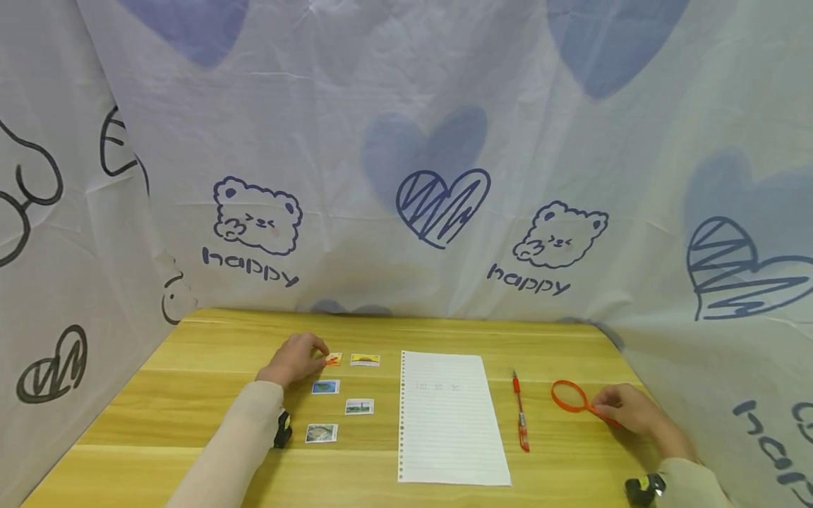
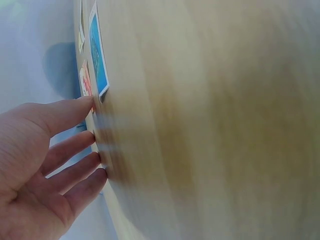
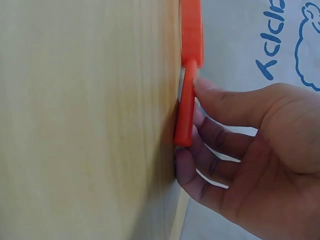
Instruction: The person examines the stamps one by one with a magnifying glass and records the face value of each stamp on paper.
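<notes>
My left hand [image 1: 297,358] is at the back left of the table, its thumb and fingertips at a small orange-and-red stamp [image 1: 333,360]. In the left wrist view, the thumb [image 2: 75,107] reaches this stamp's near edge and the fingers are spread with their tips against the tabletop. Just in front of it lies a blue stamp [image 1: 326,386]. On the right, my right hand [image 1: 629,408] holds a red magnifying glass [image 1: 569,396] by its handle [image 3: 185,110], thumb on one side and fingers on the other. The magnifier is low over the wood, its ring pointing left.
A yellow stamp [image 1: 365,360], a pale green one [image 1: 359,406] and a grey-green one [image 1: 322,433] lie on the wooden table [image 1: 209,395]. Lined paper [image 1: 454,437] with faint figures sits mid-table, a red pen [image 1: 521,416] beside it. Printed cloth [image 1: 330,141] hangs behind.
</notes>
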